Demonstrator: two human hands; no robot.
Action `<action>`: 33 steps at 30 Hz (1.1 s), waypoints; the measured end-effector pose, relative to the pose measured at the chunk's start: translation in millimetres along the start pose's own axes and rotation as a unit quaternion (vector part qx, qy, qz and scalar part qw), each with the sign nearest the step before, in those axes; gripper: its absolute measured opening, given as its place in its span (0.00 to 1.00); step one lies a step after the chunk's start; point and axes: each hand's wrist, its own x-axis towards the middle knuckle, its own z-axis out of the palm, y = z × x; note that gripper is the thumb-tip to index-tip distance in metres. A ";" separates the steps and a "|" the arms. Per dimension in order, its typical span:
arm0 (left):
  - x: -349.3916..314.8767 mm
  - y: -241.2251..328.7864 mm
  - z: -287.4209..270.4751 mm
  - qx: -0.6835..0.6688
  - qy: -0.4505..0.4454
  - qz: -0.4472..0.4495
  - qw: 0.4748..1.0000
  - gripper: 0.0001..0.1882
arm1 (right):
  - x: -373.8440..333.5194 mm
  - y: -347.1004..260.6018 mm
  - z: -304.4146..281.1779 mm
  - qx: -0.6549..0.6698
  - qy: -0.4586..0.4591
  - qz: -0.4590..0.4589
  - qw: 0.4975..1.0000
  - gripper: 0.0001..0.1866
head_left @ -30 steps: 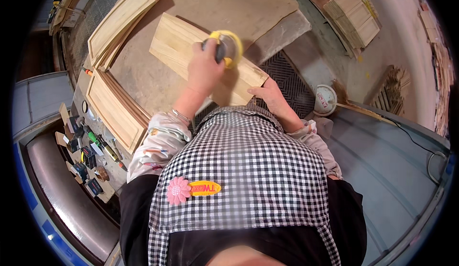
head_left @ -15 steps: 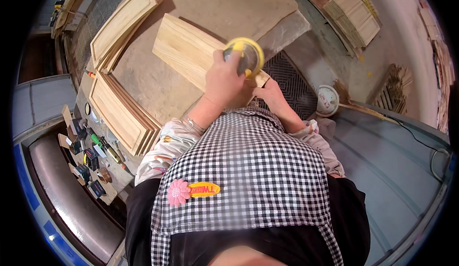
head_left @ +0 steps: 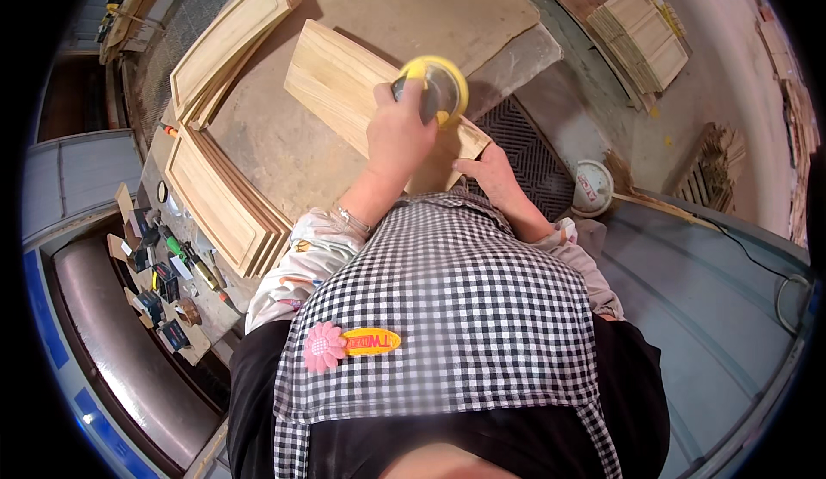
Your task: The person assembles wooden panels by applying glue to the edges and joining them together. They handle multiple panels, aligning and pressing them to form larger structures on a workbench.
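Note:
A pale wooden panel (head_left: 331,79) lies slanted on the worktable, its near end against my apron. My left hand (head_left: 400,135) is closed on a round yellow-rimmed tool (head_left: 446,92) with a dark, partly see-through middle. Blur hides the tool's exact kind. It sits over the panel's right-hand part; whether it touches the wood I cannot tell. At the panel's near right corner, my right hand (head_left: 490,176) grips the edge, with the thumb on top and the other fingers mostly hidden.
Stacked panels with routed borders (head_left: 219,208) line the table's left side, with more panels (head_left: 228,44) beyond. Power tools and batteries (head_left: 176,277) sit at the left. Rightward are a black mat (head_left: 525,152), a white bucket (head_left: 592,188) and another panel stack (head_left: 637,36).
The yellow-rimmed tool and my left hand have moved slightly left and away from me over the panel. My right hand keeps its hold at the corner. The whole view has shifted slightly.

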 end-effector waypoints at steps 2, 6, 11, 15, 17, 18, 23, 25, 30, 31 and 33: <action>-1.0 -2.0 -0.6 -0.010 -0.018 0.009 1.000 0.28 | 2.6 4.5 -5.0 -0.023 0.014 -0.011 1.000 0.36; 27.7 -45.2 -11.1 -0.023 0.037 0.012 0.999 0.29 | 10.0 12.5 -13.5 -0.105 0.056 -0.040 0.992 0.31; 101.9 -74.7 -76.5 0.115 -0.053 -0.075 0.989 0.34 | 7.5 -12.5 -6.0 -0.286 0.098 -0.058 0.951 0.24; 118.0 -24.3 -96.6 0.120 -0.280 -0.002 0.953 0.33 | 10.1 -25.2 0.9 -0.319 0.097 -0.053 0.941 0.23; 100.2 19.9 -85.1 0.105 -0.352 0.027 0.930 0.34 | 11.2 -37.3 4.0 -0.346 0.089 -0.022 0.934 0.23; 87.1 38.6 -83.8 0.094 -0.362 0.046 0.926 0.33 | 13.2 -33.6 2.7 -0.325 0.097 -0.021 0.940 0.23; 25.3 41.0 -45.5 0.038 -0.211 0.053 0.975 0.32 | 13.1 -1.8 -32.3 -0.270 0.052 -0.001 0.961 0.25; 24.0 5.2 -28.7 0.017 -0.126 0.004 0.992 0.33 | 12.6 7.7 -58.4 -0.205 0.031 0.007 0.978 0.27; -8.6 -66.9 -34.7 0.032 -0.012 -0.122 0.992 0.37 | 11.7 8.4 -87.0 -0.038 0.046 0.132 0.990 0.28; -24.3 -78.6 -40.8 0.025 -0.013 -0.169 0.985 0.38 | 14.2 9.4 -91.6 -0.015 0.051 0.125 0.991 0.27; -55.4 -88.3 -60.6 0.014 0.009 -0.228 0.973 0.36 | 23.1 23.2 -100.1 0.033 0.063 0.143 0.987 0.26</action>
